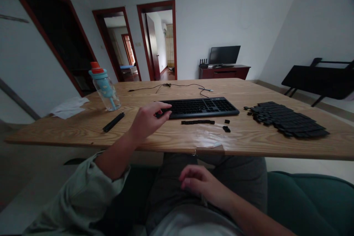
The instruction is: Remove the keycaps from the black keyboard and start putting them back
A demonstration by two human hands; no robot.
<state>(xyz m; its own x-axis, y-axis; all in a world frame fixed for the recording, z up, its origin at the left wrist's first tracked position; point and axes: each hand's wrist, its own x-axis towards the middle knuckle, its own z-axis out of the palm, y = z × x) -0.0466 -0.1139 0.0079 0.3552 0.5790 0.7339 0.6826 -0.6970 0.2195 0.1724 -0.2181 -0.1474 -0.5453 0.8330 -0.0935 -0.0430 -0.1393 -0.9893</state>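
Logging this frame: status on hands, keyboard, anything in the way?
Left hand at left end of keyboard, grip unclear. Right hand over lap. Keyboard flat on table. Black strip just in front of it.

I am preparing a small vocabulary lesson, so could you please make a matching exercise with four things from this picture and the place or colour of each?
1. Left hand
2. Bottle
3. Keycap pile
4. Right hand

A. Right of the keyboard
B. At the lap
C. At the keyboard's left end
D. Orange-red lid

Pairs: 1-C; 2-D; 3-A; 4-B
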